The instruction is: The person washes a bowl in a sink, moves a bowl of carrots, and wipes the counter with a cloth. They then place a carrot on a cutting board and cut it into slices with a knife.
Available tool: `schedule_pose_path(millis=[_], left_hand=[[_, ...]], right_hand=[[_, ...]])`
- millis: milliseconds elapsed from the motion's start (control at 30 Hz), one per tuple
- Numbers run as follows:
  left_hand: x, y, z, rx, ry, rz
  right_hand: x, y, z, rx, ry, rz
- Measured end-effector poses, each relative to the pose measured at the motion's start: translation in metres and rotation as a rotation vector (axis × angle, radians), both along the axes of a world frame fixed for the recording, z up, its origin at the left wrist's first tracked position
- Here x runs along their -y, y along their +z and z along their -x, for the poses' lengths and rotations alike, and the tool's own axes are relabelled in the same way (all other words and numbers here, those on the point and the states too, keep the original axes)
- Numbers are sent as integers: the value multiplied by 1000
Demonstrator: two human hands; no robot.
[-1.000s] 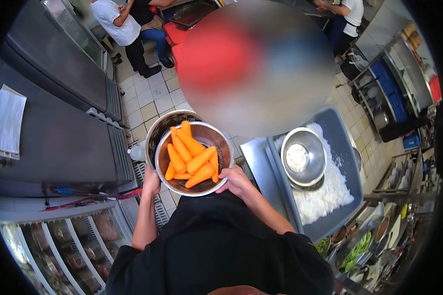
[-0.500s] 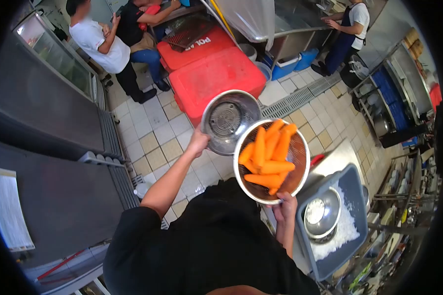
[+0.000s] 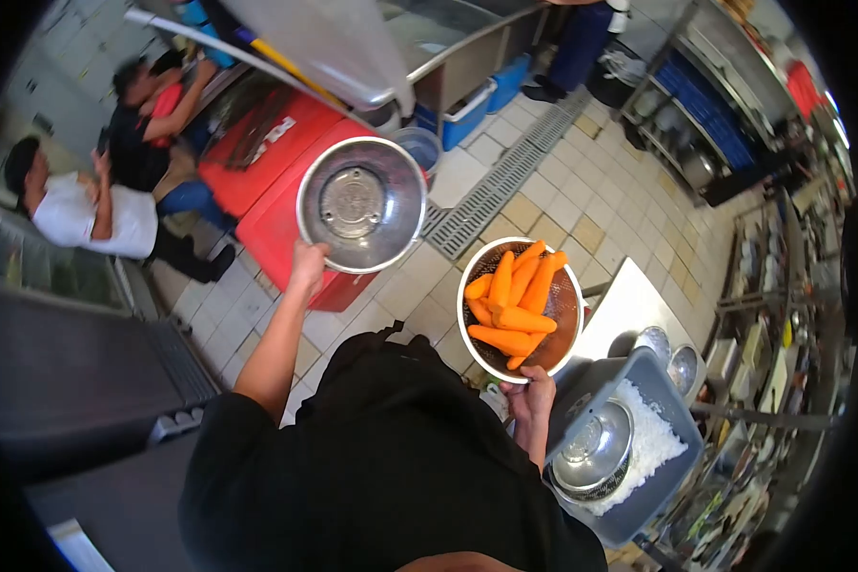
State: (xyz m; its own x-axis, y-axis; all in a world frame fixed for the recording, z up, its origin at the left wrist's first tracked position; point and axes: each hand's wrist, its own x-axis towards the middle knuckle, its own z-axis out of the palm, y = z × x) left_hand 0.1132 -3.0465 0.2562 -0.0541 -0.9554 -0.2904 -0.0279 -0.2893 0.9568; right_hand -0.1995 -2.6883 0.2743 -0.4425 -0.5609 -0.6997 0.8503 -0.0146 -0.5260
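My left hand (image 3: 307,265) grips the rim of a round metal bowl (image 3: 402,195), fingers closed on its near left edge. The bowl is held out in front of me, tipped so its inside faces me. Lower and to the right, my right hand (image 3: 532,389) is closed on the near rim of a metal colander (image 3: 568,307). Several peeled orange carrots (image 3: 513,303) lie piled inside the colander. A gap separates the two vessels. Some of my right fingers are hidden beneath the colander.
A grey tub (image 3: 679,410) at my right holds white, ice-like pieces (image 3: 653,443) and a metal bowl (image 3: 608,440). A red cooler bin (image 3: 286,229) stands ahead left, near two people. Crowded shelves (image 3: 763,362) line the right side; a floor drain (image 3: 505,176) runs ahead.
The bowl in my left hand has moved left and away from the colander, which it nearly touched before. My view has turned right. The carrots remain in the colander.
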Motion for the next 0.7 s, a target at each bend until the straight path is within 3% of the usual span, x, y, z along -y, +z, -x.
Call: schedule_pose_path(millis=[33,133,167,267,400,500,567,633,700], left_hand=[[19,0,14,46,-14,30],[53,21,66,232,-92,475],[61,34,90,154,-133,560],[113,34,144,433,-347,776],[212,90,227,560,-610,1208],[303,143,287,666,-614,1611],[368,160,320,790,-627,1638],[412,139,322,752,-685,1546],[430,109,316,973,-735,1438]], right_hand=[[9,1,8,12,-18,-10],[26,2,25,-38,-101,22],[33,3,32,11,-141,14],[50,-1,55,-26,-222,0],[84,8,92,-18,-344,-39],[110,18,114,-22,-436,-59],[128,33,128,-58,-514,-83],[137,38,137,-98,-594,-103],[139,32,146,-76,-664,-75]])
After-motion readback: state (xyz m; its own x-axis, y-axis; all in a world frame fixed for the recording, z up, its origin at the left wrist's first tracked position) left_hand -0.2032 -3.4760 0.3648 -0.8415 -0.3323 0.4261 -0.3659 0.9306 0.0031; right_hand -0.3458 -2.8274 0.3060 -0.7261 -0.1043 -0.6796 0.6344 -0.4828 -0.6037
